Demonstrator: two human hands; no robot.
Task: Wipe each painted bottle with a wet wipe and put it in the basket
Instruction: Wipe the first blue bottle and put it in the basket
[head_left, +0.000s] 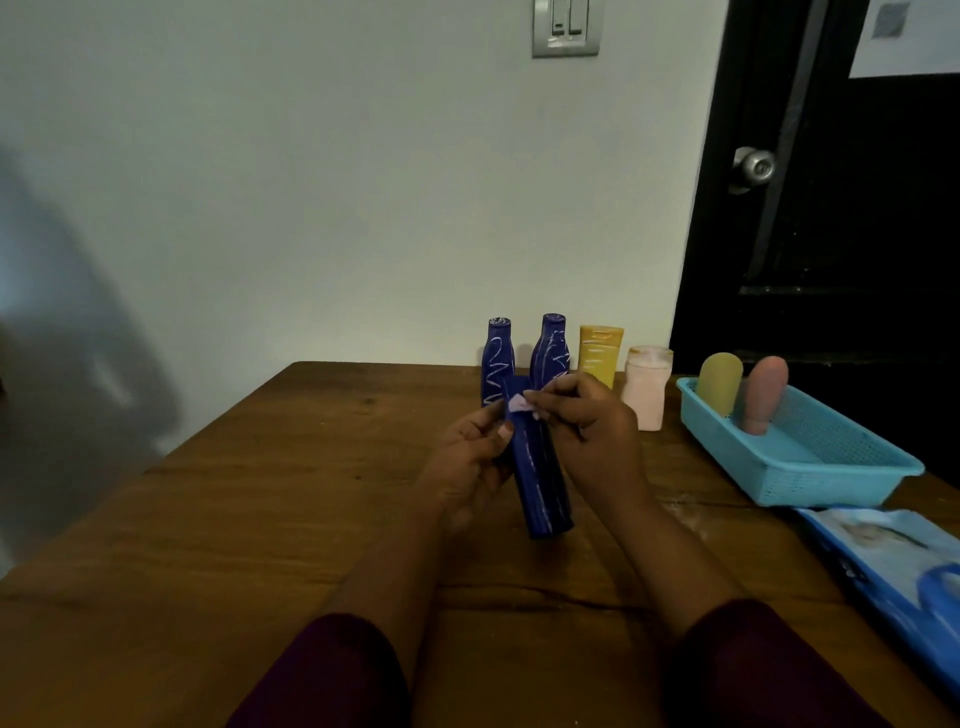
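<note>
Wooden table (249, 519) is set against a pale wall, beside a dark door. A dark blue bottle (540, 478) with white scribbles is gripped above the table by the left hand (467, 457), while a small wet wipe (521, 404) is pinched against its upper part by the right hand (597, 431). Behind, two blue bottles (497, 358) are stood with a yellow tube and a pink jar. At right, two bottles are held in a light-blue basket (831, 467).
</note>
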